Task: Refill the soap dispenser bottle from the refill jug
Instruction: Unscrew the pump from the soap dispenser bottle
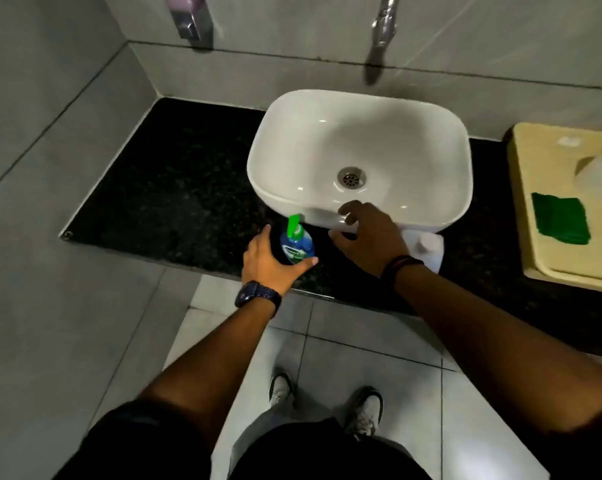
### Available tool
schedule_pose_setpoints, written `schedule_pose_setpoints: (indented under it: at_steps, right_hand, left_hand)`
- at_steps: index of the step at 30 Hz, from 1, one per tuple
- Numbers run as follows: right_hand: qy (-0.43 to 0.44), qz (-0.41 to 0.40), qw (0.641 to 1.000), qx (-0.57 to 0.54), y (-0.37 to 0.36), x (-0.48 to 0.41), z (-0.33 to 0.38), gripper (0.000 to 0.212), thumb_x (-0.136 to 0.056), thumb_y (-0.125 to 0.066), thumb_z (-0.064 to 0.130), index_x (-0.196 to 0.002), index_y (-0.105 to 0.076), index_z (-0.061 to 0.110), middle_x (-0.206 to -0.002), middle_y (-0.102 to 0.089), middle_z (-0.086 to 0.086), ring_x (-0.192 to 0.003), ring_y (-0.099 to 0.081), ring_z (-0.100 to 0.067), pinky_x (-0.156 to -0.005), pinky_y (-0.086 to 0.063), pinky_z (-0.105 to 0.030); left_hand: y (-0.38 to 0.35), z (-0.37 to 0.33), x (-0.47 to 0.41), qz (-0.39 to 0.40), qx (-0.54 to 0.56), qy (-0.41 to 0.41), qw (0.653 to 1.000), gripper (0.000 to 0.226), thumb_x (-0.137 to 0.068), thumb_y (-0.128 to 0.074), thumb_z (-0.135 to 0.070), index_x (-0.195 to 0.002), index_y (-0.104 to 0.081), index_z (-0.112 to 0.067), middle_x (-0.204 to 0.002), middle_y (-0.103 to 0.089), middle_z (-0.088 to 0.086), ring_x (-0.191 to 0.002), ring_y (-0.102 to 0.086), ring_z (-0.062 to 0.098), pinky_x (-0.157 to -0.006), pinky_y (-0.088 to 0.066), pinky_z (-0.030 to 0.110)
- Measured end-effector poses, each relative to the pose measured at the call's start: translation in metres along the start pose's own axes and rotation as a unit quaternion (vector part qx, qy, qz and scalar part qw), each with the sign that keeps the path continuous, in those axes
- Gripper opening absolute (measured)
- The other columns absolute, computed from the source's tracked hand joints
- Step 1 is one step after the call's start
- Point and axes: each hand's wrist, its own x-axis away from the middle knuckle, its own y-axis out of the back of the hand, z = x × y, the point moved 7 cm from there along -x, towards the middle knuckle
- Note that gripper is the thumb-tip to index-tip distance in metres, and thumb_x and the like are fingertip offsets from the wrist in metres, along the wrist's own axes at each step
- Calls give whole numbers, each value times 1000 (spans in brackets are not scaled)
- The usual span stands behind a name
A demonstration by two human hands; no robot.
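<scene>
A blue soap dispenser bottle [297,244] with a green pump stands upright on the black granite counter [175,188], just left of the basin's front. My left hand [270,263] is wrapped around the bottle's lower body from the near side. A white refill jug [428,247] with a pale round cap stands on the counter under the basin's front right edge. My right hand [369,233] hovers between bottle and jug with fingers spread, holding nothing, and it hides part of the jug.
A white basin [427,140] sits on the counter below a wall tap [384,24]. To the right lies a cream tray [528,188] with a green cloth [559,220] and a white round object. A wall soap dispenser [190,19] hangs upper left.
</scene>
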Motion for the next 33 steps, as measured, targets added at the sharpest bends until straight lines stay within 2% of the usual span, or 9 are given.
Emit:
schedule_pose_setpoints:
  at_steps: [3,6,9,14,19,25,29,31,33]
  right_hand:
    - [-21,43,999,-15,-37,-11,5,42,-74,-73,35,-109,-57,16,-95,-57,-3,-88,-55,-19,-73,-37,-24]
    - [-48,64,997,-17,-67,-19,7,45,-68,-76,40,-102,-60,17,-93,-58,-1,-82,-56,-17,-68,-38,-25]
    - [-56,49,997,-11,-81,-26,9,44,-65,-78,43,-97,-63,17,-91,-56,-1,-76,-52,-15,-65,-36,-24]
    - [-45,-15,999,-26,-83,-31,13,24,-69,-77,33,-77,-67,13,-75,-48,0,-69,-49,-16,-57,-28,-20]
    - [-17,-49,998,-37,-74,-25,21,23,-70,-76,35,-68,-68,13,-67,-45,3,-67,-47,-16,-56,-28,-22]
    - [14,-60,994,-90,-49,-27,33,26,-71,-79,30,-82,-73,8,-74,-49,2,-73,-46,-14,-60,-27,-11]
    - [65,-16,994,-83,-39,-27,42,21,-72,-78,19,-82,-70,2,-83,-56,-12,-79,-52,-25,-67,-33,-24]
    - [74,0,994,-85,-38,-27,42,20,-73,-76,16,-81,-68,0,-87,-56,-15,-80,-53,-27,-68,-34,-25]
    - [60,-2,993,-99,-36,-28,39,25,-74,-76,20,-89,-69,2,-91,-53,-10,-85,-54,-23,-70,-38,-23]
  left_hand:
    - [-15,11,-9,24,15,32,999,108,-47,-82,-58,-137,-39,-15,-134,-47,16,-122,-45,32,-100,-41,41]
    - [-26,21,-15,9,41,53,998,88,-55,-80,-42,-132,-47,-14,-125,-53,19,-115,-50,36,-95,-44,46]
    - [-34,25,-20,18,60,52,997,75,-60,-74,-36,-128,-50,-16,-122,-54,16,-110,-52,35,-91,-46,47]
    - [-41,22,-17,11,75,30,997,62,-65,-77,-26,-121,-55,-11,-113,-60,14,-107,-55,31,-92,-44,45]
    - [-30,11,-10,-25,54,14,998,54,-70,-72,-34,-119,-57,-18,-110,-61,8,-104,-56,28,-90,-46,42]
    - [-14,-10,-12,-36,10,-39,999,60,-61,-70,-48,-112,-58,-19,-104,-63,7,-99,-56,30,-83,-45,41]
    - [-6,-23,-14,-52,-14,-83,995,72,-51,-53,-66,-103,-62,-18,-94,-65,7,-92,-58,32,-74,-46,41]
    - [-4,-25,-14,-49,-15,-85,995,72,-50,-56,-65,-106,-61,-19,-95,-65,7,-94,-57,32,-74,-46,41]
    - [-5,-24,-14,-35,-17,-82,996,71,-52,-69,-58,-111,-59,-20,-100,-63,8,-96,-56,33,-76,-46,42]
